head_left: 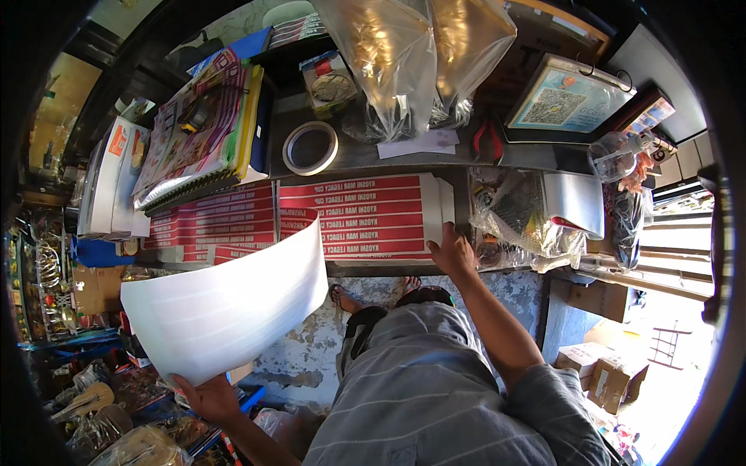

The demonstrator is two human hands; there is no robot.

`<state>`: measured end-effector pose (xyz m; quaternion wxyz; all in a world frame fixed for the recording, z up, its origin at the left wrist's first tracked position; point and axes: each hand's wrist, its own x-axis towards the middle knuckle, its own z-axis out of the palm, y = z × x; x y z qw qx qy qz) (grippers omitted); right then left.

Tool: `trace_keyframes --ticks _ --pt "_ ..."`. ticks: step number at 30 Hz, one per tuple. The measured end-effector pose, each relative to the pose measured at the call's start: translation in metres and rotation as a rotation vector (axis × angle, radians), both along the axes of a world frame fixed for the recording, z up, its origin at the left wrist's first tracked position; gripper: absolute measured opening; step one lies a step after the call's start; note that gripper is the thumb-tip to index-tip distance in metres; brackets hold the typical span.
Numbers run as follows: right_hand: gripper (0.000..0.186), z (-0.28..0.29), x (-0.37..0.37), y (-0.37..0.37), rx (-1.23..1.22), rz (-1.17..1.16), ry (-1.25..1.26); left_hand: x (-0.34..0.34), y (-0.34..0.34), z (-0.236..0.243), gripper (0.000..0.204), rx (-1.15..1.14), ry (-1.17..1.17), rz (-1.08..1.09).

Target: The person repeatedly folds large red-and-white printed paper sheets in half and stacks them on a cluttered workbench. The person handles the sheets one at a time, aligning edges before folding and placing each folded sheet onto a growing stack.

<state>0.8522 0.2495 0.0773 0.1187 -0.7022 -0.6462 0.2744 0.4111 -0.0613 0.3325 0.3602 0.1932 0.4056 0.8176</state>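
Observation:
My left hand point(208, 398) pinches the lower edge of a large white paper sheet point(229, 299), which is raised off the counter and curves upward. Faint stripes show through it from its other side. On the counter lies a stack of printed sheets point(353, 219) with red bands and mirrored white lettering. At that stack's right edge rests my right hand point(453, 252), its thumb and fingers apart, holding nothing. Left of this stack lie more red-banded sheets point(214, 213), partly covered by the raised sheet.
Behind the sheets are a tape roll point(310, 147), red-handled pliers point(488, 142) and a framed code sign point(567, 97). Magazines and notebooks point(198, 128) pile up at left. Clear plastic bags point(388, 62) stand at the back, and wrapped goods point(524, 210) crowd the right end.

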Motion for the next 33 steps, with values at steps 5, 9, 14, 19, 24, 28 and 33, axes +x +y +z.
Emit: trace_keyframes --ticks 5,9,14,19,24,28,33 --pt "0.059 -0.006 -0.012 0.005 -0.127 -0.048 -0.069 0.014 -0.002 -0.012 0.058 0.045 -0.068 0.023" --pt "0.048 -0.019 -0.007 0.003 -0.042 -0.125 0.055 0.035 0.01 -0.022 0.059 -0.02 -0.102 0.05" --pt "0.038 -0.028 -0.004 0.001 0.019 -0.136 0.05 0.059 0.036 -0.03 0.057 -0.043 -0.193 0.027" --pt "0.039 -0.035 -0.011 -0.001 0.077 -0.198 0.113 0.081 0.066 -0.042 0.058 0.422 -0.633 -0.508" --pt "0.041 -0.04 -0.013 -0.001 0.137 -0.2 0.095 0.113 0.079 -0.044 0.059 -0.145 -0.195 -0.154" --pt "0.037 -0.024 -0.012 -0.001 0.09 -0.214 0.193 0.118 0.084 -0.04 0.06 -0.163 -0.099 -0.11" --pt "0.034 0.0 -0.017 -0.005 0.133 -0.174 0.044 0.118 0.086 -0.043 0.061 -0.157 -0.009 -0.167"
